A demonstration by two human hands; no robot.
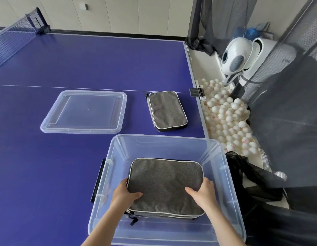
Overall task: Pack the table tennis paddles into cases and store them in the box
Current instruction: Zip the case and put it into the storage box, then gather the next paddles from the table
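A clear plastic box stands at the near right of the blue table. Inside it lies a stack of grey paddle cases; the top case has white piping. My left hand grips its left edge, thumb on top. My right hand grips its right edge the same way. Another grey zipped case lies flat on the table beyond the box. No bare paddle is visible.
The box's clear lid lies on the blue table to the left of the far case. The net crosses the far left. Right of the table edge are several white balls, a white ball machine and black netting.
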